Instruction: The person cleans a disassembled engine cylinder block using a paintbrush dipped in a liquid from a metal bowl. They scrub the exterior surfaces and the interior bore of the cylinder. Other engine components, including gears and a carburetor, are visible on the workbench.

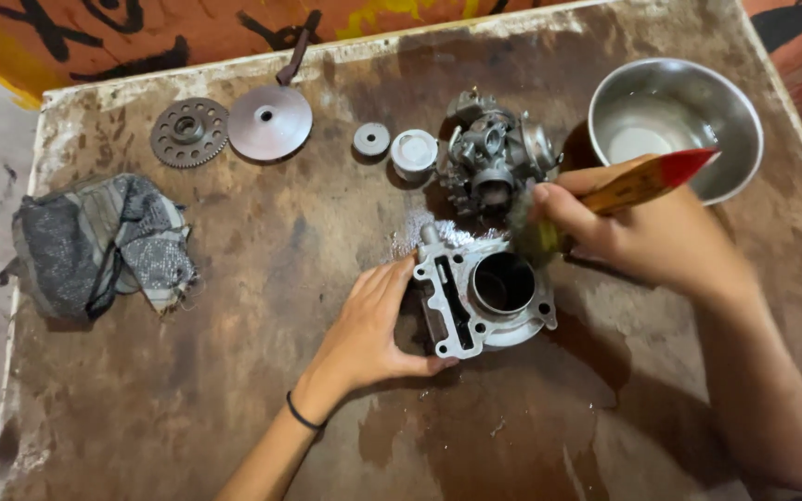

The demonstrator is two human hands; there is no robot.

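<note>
A silver metal engine cylinder block (486, 295) with a round bore lies in the middle of a stained wooden table (234, 408). My left hand (373, 325) grips its left side, thumb under the front edge. My right hand (638, 227) holds a paintbrush (642, 182) with a wooden handle and red tip; its bristles touch the block's upper right rim. A black band circles my left wrist.
A carburettor (494, 153) sits just behind the block. A steel bowl (675, 125) with liquid stands at the back right. A piston (414, 151), small disc (371, 139), round plate (269, 122) and toothed disc (188, 132) line the back. A grey rag (104, 243) lies left.
</note>
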